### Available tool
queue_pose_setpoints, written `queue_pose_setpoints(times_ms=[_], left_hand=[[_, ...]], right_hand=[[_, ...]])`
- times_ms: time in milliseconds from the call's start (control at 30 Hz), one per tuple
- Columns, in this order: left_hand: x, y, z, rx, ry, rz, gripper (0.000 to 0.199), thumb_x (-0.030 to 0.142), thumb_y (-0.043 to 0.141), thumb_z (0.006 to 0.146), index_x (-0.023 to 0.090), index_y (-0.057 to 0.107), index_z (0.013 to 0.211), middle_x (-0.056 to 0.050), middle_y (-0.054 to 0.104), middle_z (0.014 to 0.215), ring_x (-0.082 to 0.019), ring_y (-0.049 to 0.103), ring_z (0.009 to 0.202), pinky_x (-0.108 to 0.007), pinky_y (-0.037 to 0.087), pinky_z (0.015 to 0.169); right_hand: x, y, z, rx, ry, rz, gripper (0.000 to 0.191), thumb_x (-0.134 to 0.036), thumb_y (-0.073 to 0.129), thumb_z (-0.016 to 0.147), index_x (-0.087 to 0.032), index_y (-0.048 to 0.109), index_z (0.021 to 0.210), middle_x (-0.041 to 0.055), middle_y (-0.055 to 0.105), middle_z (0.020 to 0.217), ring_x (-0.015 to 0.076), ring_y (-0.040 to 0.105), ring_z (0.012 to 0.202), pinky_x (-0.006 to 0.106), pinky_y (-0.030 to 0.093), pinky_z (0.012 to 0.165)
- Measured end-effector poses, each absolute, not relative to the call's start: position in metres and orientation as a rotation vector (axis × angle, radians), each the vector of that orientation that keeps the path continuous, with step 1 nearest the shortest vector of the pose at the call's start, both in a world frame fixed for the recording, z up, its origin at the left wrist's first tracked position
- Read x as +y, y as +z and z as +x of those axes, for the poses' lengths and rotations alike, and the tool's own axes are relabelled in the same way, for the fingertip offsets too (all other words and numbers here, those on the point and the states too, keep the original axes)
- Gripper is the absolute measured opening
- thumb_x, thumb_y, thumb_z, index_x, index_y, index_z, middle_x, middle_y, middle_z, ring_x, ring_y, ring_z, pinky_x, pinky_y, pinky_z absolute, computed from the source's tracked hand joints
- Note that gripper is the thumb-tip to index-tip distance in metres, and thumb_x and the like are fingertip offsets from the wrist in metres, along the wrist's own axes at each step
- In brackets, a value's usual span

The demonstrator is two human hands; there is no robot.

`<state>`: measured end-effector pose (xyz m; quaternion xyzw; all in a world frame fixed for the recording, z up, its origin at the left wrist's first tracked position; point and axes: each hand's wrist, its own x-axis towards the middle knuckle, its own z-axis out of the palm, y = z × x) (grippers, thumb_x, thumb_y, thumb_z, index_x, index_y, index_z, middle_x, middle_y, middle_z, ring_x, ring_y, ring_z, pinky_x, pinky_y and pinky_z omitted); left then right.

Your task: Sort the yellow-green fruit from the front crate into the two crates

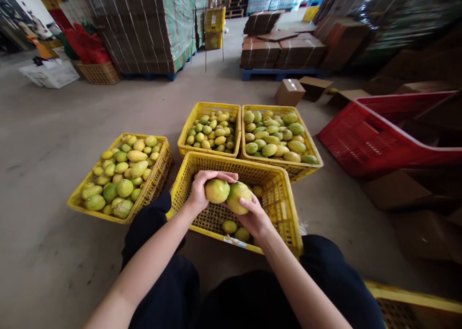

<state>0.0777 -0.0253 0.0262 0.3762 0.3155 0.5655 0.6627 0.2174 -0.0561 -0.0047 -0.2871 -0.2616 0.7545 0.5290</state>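
My left hand (201,192) holds a round yellow-green mango (217,191), its fingers stretched over the far side. My right hand (255,217) grips another yellow-green mango (238,197), thumb on top. The two fruits touch side by side above a yellow plastic crate (285,208) between my knees. Down in that crate lie a few mangoes (230,226), partly hidden by my right hand and the crate's near wall.
Behind stand two yellow crates, one with smaller fruit (212,131) and one with larger fruit (272,134). Another full yellow crate (77,203) is at left. To the right are a red bin (346,141) and cardboard boxes (289,92). Wrapped pallet stacks (137,25) stand farther back.
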Motion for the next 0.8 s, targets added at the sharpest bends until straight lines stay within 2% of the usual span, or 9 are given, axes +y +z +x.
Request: queue_pose_setpoints(times_ms=[200,367,467,633,800], left_hand=[[-0.015,0.022,0.079,0.864,1.311,0.497,0.039,0.039,0.052,0.082,0.017,0.069,0.054,-0.009,0.073,0.067,-0.024,0.072,0.079,-0.036,0.055,0.082],[-0.009,0.018,0.079,0.864,1.34,0.267,0.038,0.034,0.047,0.088,0.015,0.07,0.065,-0.007,0.074,0.075,-0.018,0.07,0.077,-0.031,0.055,0.081],[-0.009,0.019,0.082,0.917,1.333,0.224,0.039,0.03,0.042,0.089,0.013,0.071,0.07,-0.008,0.074,0.079,-0.019,0.069,0.08,-0.033,0.054,0.082],[-0.008,0.017,0.088,0.92,1.385,0.199,0.032,0.027,0.043,0.089,0.015,0.072,0.084,-0.006,0.073,0.089,-0.016,0.066,0.079,-0.03,0.052,0.08],[-0.006,0.008,0.09,0.941,1.304,0.18,0.022,0.027,0.049,0.087,0.016,0.068,0.086,-0.001,0.066,0.075,-0.012,0.058,0.065,-0.024,0.049,0.068]], right_hand=[[-0.056,-0.006,0.213,-0.564,1.872,-0.671,0.037,-0.036,0.084,0.058,-0.025,0.07,0.091,0.0032,0.074,0.1,0.0291,0.065,0.109,0.055,0.05,0.1],[-0.053,-0.013,0.208,-0.389,1.933,-0.694,0.028,-0.041,0.078,0.063,-0.024,0.071,0.084,0.004,0.076,0.095,0.0308,0.066,0.107,0.056,0.053,0.096],[-0.05,-0.016,0.208,-0.325,1.951,-0.724,0.022,-0.036,0.073,0.069,-0.023,0.071,0.087,0.0042,0.077,0.088,0.0299,0.069,0.102,0.054,0.055,0.094],[-0.046,-0.013,0.21,-0.274,1.938,-0.778,0.018,-0.028,0.065,0.077,-0.021,0.069,0.093,0.0065,0.077,0.088,0.0291,0.072,0.1,0.051,0.059,0.087],[-0.043,-0.014,0.213,-0.242,1.922,-0.846,0.018,-0.03,0.063,0.079,-0.02,0.068,0.092,0.0079,0.077,0.083,0.0294,0.074,0.093,0.048,0.063,0.077]])
